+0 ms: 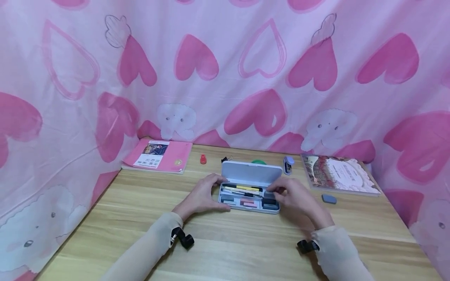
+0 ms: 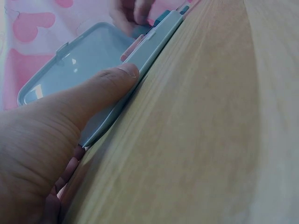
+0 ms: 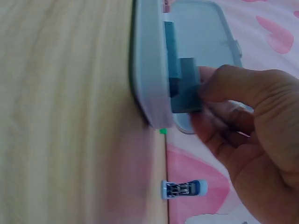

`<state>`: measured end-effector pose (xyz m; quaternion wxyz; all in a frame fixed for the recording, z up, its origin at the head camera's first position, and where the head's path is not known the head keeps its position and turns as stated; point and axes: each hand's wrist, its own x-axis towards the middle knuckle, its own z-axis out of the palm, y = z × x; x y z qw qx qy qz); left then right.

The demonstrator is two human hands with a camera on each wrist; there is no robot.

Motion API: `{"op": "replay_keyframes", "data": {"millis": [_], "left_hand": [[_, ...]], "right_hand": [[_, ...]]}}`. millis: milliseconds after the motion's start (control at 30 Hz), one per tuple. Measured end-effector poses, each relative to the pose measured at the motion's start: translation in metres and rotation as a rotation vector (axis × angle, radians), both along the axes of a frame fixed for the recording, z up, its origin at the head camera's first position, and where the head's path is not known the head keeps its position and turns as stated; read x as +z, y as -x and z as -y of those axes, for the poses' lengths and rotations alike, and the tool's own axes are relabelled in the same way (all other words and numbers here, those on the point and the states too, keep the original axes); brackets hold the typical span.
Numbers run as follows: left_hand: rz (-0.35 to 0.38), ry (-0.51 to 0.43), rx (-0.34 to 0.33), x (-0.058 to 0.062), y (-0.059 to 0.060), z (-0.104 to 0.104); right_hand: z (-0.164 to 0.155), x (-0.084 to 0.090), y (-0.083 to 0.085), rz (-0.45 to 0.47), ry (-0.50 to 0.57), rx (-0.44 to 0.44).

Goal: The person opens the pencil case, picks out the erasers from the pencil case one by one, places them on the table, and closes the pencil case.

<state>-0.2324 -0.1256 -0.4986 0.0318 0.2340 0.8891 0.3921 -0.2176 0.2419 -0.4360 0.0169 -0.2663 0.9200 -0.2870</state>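
On the table (image 1: 228,242), the right hand (image 1: 291,193) pinches a grey block (image 3: 188,93) at the right end of an open pencil case (image 1: 249,173), its long axis running left to right, while the left hand (image 1: 204,195) grips the left end.

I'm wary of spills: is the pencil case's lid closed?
No, the lid stands raised at the back of the pencil case.

pencil case (image 1: 250,172): smooth, glossy plastic | tabletop (image 1: 246,246): grained wood | curtain (image 1: 225,23): matt cloth
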Motion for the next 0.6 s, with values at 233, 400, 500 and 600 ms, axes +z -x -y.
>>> {"op": "replay_keyframes", "data": {"millis": [233,400,500,600], "left_hand": [[-0.019,-0.013,-0.02,-0.002,0.001,-0.003],[-0.011,-0.017,-0.024,-0.002,0.0,-0.003],[-0.001,-0.019,-0.013,-0.002,0.0,-0.001],[-0.006,-0.021,-0.005,-0.003,0.0,0.0]], "right_hand": [[-0.042,0.017,-0.014,-0.16,0.044,-0.084],[-0.096,0.016,-0.032,-0.201,0.067,-0.177],[-0.122,0.008,-0.042,-0.195,0.071,-0.221],[-0.139,-0.002,-0.05,-0.166,0.065,-0.25]]}}
